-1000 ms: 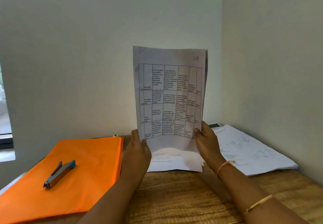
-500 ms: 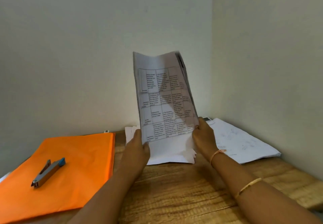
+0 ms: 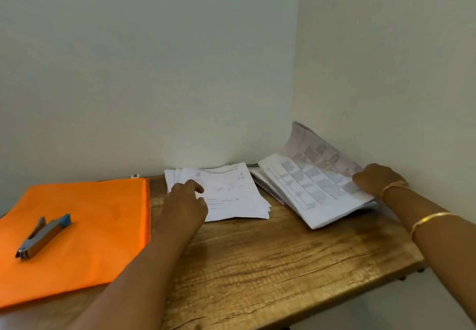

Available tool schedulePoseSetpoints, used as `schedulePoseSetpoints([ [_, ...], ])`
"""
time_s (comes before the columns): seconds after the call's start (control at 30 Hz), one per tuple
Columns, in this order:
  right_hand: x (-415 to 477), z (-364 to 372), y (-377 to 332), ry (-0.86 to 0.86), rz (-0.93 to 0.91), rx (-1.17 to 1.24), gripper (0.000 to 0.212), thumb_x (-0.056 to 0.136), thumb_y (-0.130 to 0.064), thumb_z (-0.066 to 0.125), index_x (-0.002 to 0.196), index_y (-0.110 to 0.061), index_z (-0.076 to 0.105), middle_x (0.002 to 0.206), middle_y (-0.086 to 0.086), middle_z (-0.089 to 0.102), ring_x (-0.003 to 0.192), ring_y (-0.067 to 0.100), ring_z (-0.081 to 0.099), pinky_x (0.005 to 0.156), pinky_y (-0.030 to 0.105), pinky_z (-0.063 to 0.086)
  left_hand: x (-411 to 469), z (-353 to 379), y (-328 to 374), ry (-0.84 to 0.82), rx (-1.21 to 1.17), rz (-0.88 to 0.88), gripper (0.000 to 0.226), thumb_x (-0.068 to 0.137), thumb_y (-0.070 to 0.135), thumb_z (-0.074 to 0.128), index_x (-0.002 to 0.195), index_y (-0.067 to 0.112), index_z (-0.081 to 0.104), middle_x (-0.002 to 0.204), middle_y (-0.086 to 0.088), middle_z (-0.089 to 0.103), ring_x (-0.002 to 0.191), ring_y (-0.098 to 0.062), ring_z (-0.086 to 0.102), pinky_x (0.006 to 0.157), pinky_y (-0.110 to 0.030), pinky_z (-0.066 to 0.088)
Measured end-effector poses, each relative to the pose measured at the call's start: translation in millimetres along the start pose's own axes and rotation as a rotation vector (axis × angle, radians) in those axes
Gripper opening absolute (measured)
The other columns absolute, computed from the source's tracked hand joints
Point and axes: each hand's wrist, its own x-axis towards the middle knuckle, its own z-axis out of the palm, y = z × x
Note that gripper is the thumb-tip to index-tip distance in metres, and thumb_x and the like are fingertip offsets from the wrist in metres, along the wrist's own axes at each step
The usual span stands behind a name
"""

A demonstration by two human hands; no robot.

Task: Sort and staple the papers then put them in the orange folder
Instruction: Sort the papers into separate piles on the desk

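Note:
The orange folder (image 3: 90,213) lies flat at the left of the wooden table (image 3: 257,265), and a grey stapler (image 3: 42,235) with a blue end rests on top of it. A loose stack of white papers (image 3: 231,193) sits at the middle back. My left hand (image 3: 188,201) rests on that stack's left edge with fingers loosely bent. To the right, my right hand (image 3: 376,180) grips the sheets printed with a table (image 3: 309,185), which lie on the right pile. Their far end still curls up against the side wall.
Walls close the table in at the back and on the right. A small dark object (image 3: 253,165) peeks out between the two paper piles at the back. The table's right front corner (image 3: 417,265) is near my right forearm.
The printed sheets, held upright in both hands before, have gone down to the right onto the right pile. My left hand let go and moved to the middle stack.

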Motion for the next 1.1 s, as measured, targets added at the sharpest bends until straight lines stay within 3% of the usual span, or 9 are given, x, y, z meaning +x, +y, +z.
schedulePoseSetpoints([
  [0.17,-2.2,12.8,18.0,0.083,-0.055,-0.335,0.038,0.089,-0.031,0.043,0.124,-0.014,0.045,0.12,0.011,0.058,0.106,0.031,0.057,0.092,0.041,0.045,-2.9,0.7,2.5,-0.029,0.037,-0.017,0.023,0.092,0.019,0.054,0.115,0.02,0.056,0.124,-0.007,0.051,0.109,-0.023,0.05,0.08,-0.026,0.036],
  [0.33,-1.3,28.9,19.9,0.167,-0.143,-0.642,0.047,0.09,-0.035,0.04,0.135,-0.023,0.03,0.127,0.006,0.049,0.111,0.028,0.054,0.085,0.04,0.04,-4.7,-1.4,6.2,-0.039,0.058,-0.025,0.024,0.092,0.017,0.055,0.116,0.019,0.056,0.125,-0.008,0.051,0.108,-0.023,0.051,0.077,-0.024,0.034],
  [0.53,0.0,41.9,18.1,0.16,-0.212,-0.866,0.05,0.094,-0.03,0.034,0.142,-0.025,0.023,0.139,0.007,0.035,0.125,0.028,0.038,0.097,0.046,0.032,-3.7,0.6,2.2,-0.066,0.106,-0.041,0.024,0.091,0.018,0.055,0.115,0.02,0.057,0.124,-0.008,0.051,0.108,-0.024,0.05,0.077,-0.026,0.037],
  [0.67,-7.9,42.2,-10.5,0.265,-0.298,-0.756,0.045,0.093,-0.023,0.036,0.137,-0.019,0.033,0.135,0.008,0.041,0.121,0.028,0.042,0.097,0.043,0.033,-2.6,1.1,-0.3,-0.073,0.147,-0.061,0.026,0.091,0.019,0.055,0.117,0.019,0.057,0.12,-0.009,0.051,0.1,-0.022,0.052,0.074,-0.027,0.04],
  [0.83,-27.5,49.5,-84.0,0.355,-0.617,-0.458,0.037,0.085,-0.013,0.042,0.123,-0.012,0.046,0.116,0.01,0.053,0.101,0.028,0.054,0.082,0.037,0.042,1.1,2.0,-4.4,-0.158,0.182,-0.157,0.032,0.091,0.021,0.051,0.123,0.017,0.049,0.125,-0.013,0.045,0.099,-0.024,0.053,0.08,-0.031,0.047],
  [0.97,-59.1,65.1,-152.9,0.214,-0.744,-0.175,0.027,0.093,-0.021,0.041,0.117,-0.012,0.049,0.109,0.009,0.059,0.101,0.029,0.058,0.072,0.032,0.04,0.8,3.0,-8.1,-0.176,0.222,-0.206,0.031,0.091,0.021,0.052,0.121,0.013,0.047,0.123,-0.012,0.047,0.095,-0.02,0.049,0.072,-0.027,0.042],
  [1.03,-69.2,80.9,-178.4,0.074,-0.703,-0.198,0.03,0.091,-0.018,0.041,0.118,-0.011,0.052,0.113,0.009,0.061,0.105,0.029,0.058,0.078,0.031,0.043,3.7,3.0,-13.4,-0.137,0.274,-0.21,0.034,0.088,0.022,0.054,0.119,0.01,0.048,0.119,-0.011,0.053,0.1,-0.022,0.052,0.072,-0.027,0.042],
  [1.1,-74.0,99.1,-196.1,-0.098,-0.619,-0.29,0.035,0.09,-0.02,0.041,0.12,-0.01,0.056,0.12,0.01,0.061,0.11,0.032,0.057,0.09,0.038,0.046,7.8,2.5,-19.1,-0.103,0.275,-0.213,0.034,0.086,0.021,0.055,0.117,0.008,0.049,0.114,-0.01,0.057,0.098,-0.024,0.055,0.069,-0.026,0.041],
])
